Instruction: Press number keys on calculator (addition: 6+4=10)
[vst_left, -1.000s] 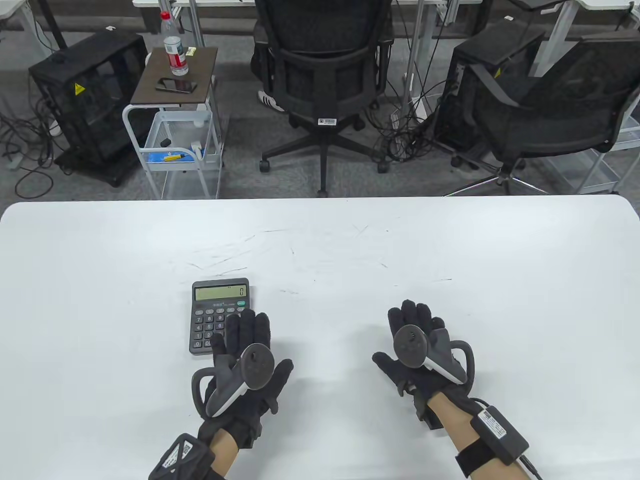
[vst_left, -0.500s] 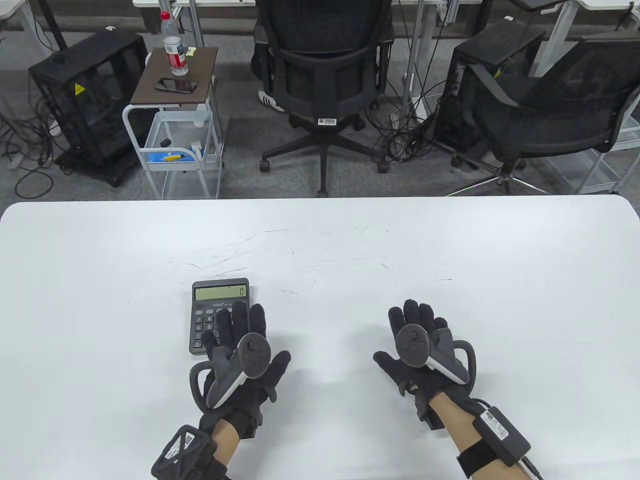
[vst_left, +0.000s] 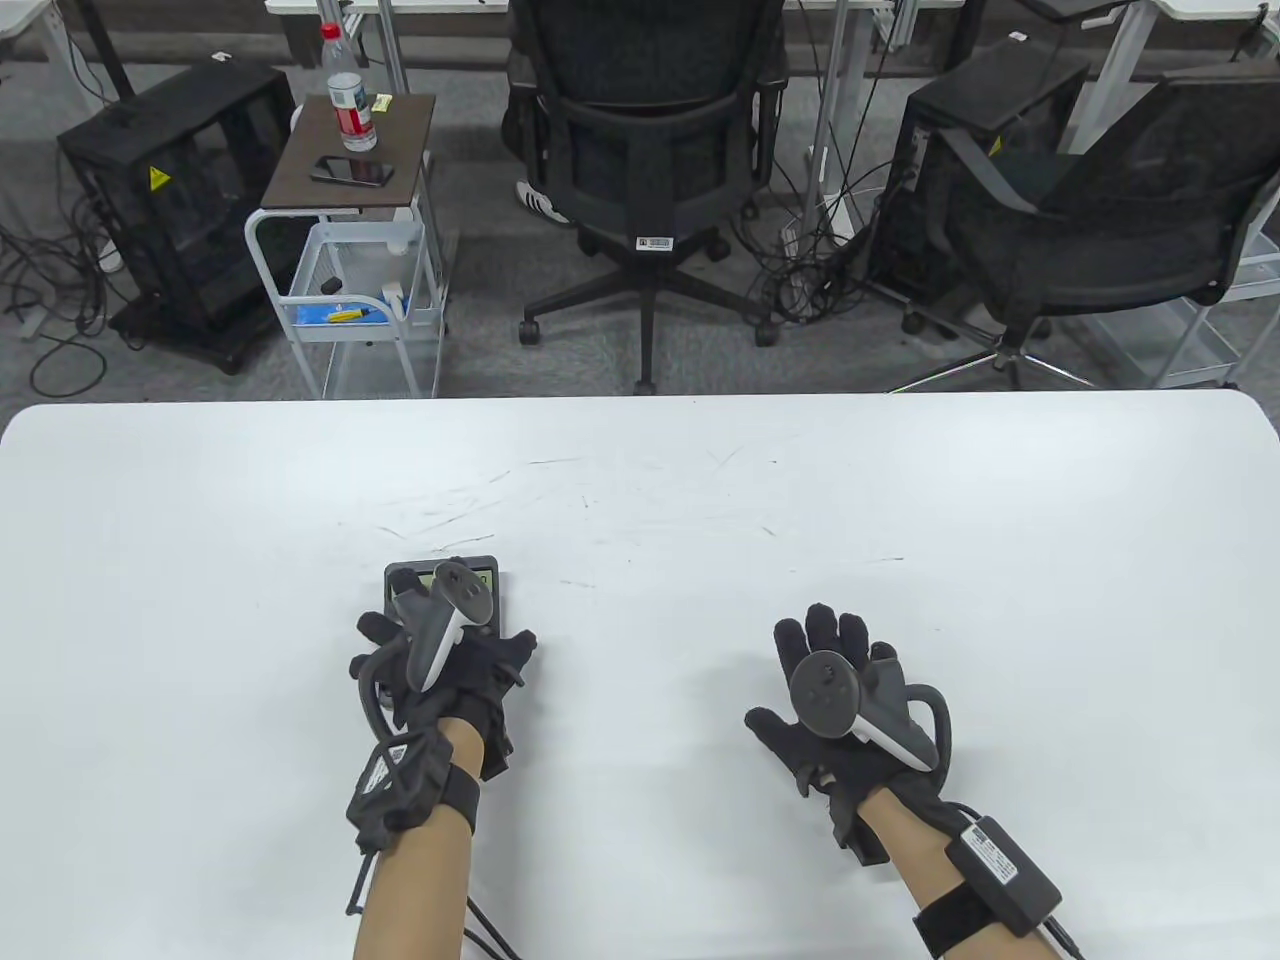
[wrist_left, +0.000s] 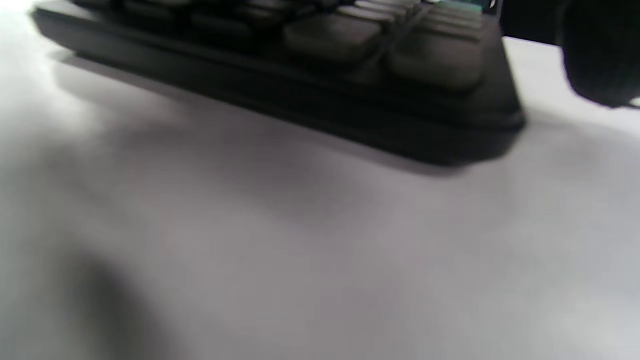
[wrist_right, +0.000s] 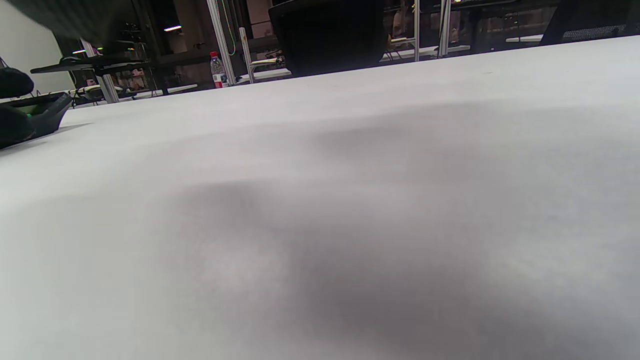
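The dark calculator (vst_left: 398, 576) lies on the white table (vst_left: 700, 500), left of centre. My left hand (vst_left: 440, 665) is over its keypad, little finger and thumb spread to the sides; the tracker hides the display and the fingers above the keys, so I cannot tell which key is touched. In the left wrist view the calculator's front edge and keys (wrist_left: 320, 95) are very close, with a dark fingertip (wrist_left: 600, 60) at the top right. My right hand (vst_left: 815, 690) rests flat on the table to the right, fingers spread, holding nothing. The calculator's end (wrist_right: 42, 112) shows far left in the right wrist view.
Beyond the table's far edge stand two office chairs (vst_left: 650, 150), a small cart (vst_left: 350, 200) with a bottle and a phone, and black cases. Faint scratch marks cross the table's middle.
My left hand has moved forward from the calculator's lower right corner to over the keypad, tilting down so the tracker now covers the display. The right hand has stayed put.
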